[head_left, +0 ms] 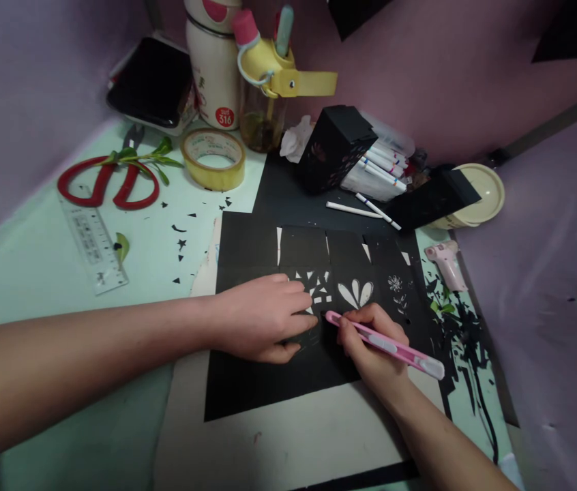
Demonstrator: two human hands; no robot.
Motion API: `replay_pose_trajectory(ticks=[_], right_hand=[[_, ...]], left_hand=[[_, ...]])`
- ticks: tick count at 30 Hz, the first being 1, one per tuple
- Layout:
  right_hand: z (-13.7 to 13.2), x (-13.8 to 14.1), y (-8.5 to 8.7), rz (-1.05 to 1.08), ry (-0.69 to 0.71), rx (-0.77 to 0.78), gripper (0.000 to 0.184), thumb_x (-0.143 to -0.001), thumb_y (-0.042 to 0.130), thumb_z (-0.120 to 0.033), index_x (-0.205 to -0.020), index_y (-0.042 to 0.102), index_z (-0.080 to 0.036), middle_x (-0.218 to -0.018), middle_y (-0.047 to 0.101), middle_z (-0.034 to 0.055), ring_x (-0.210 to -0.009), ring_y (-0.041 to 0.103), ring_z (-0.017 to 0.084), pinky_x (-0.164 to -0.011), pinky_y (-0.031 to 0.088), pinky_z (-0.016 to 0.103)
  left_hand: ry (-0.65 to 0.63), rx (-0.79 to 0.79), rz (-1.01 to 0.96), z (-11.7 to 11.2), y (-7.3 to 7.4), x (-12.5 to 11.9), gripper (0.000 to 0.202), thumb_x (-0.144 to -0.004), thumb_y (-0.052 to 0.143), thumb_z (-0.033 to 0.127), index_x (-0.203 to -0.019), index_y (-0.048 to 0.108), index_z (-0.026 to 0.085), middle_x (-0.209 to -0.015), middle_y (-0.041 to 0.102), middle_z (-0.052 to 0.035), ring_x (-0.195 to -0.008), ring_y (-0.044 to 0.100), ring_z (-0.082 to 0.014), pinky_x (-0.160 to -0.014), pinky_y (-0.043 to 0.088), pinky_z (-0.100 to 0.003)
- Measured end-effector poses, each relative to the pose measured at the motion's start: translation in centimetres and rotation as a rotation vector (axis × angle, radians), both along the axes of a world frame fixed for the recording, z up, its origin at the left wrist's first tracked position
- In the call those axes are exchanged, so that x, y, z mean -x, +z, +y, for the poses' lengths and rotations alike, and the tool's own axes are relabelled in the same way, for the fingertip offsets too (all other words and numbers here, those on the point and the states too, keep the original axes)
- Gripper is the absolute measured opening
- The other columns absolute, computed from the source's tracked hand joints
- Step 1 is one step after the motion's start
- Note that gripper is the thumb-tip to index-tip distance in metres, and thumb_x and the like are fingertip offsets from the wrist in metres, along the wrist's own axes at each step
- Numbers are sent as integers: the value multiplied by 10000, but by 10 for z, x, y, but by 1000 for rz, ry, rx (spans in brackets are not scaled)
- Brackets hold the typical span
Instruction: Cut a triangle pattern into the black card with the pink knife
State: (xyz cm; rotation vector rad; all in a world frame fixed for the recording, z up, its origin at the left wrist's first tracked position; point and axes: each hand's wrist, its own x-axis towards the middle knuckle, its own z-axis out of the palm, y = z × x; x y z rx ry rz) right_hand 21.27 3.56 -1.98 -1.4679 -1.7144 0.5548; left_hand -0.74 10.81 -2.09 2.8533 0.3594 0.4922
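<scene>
A sheet of black paper [252, 389] lies on a pale board [217, 450], with petal shapes, triangles and small squares cut through it. My left hand [268, 317] rests flat on the sheet, fingers extended beside the small triangular cut-outs. In my right hand [378, 341] is a pink craft knife [391, 346], gripped like a pen. Its tip meets the paper just right of my left fingertips, below the petal cut-outs [356, 294]. White lines of a flower drawing [395, 286] show on the right part of the sheet.
Red-handled scissors [127, 194], a clear ruler [91, 239] and a tape roll [214, 160] lie at the left. Bottles [214, 75], a black paper box [334, 150] and white markers [383, 167] stand behind. Black paper scraps [467, 334] litter the right edge.
</scene>
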Motion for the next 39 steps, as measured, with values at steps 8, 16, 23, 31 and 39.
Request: replay_pose_trajectory(ticks=[8,16,23,31,39], right_hand=[[-3,7,6,-68,22,-5,114,-830,672,-189,-738,605,-201,-560,629,-34,-435,519,82,-426,402,191],[-5,4,3,-52,82,48,172,-854,629,-161,-705,556,-209,-601,627,-20,-481,517,94,-471,401,225],[-2,-4,6,61,-17,79,63,-843,679,-196,-795,648,-220,-621,631,-31,-504,538,102,-481,424,216],[6,-21,14,183,108,208,72,-833,640,-198,-817,708,-213,-731,674,6,-653,609,141,-594,476,249],[10,-17,15,137,136,280,42,-747,643,-187,-710,631,-203,-639,648,-8,-553,548,124,-500,427,227]], left_hand=[[6,19,4,1,-1,0,327,-850,609,337,-1098,674,135,-857,624,-71,-780,551,-224,-665,402,-356],[3,17,-10,1,-1,0,314,-846,615,336,-1087,674,143,-849,619,-69,-769,550,-221,-655,409,-357],[-1,17,15,2,-1,0,320,-854,603,329,-1103,670,139,-872,619,-76,-790,555,-227,-663,411,-364],[-16,3,15,2,0,0,329,-869,586,320,-1135,653,139,-873,629,-78,-783,555,-220,-659,401,-353],[-24,12,-11,2,0,0,311,-857,593,305,-1111,656,137,-855,624,-74,-763,553,-219,-647,405,-350]])
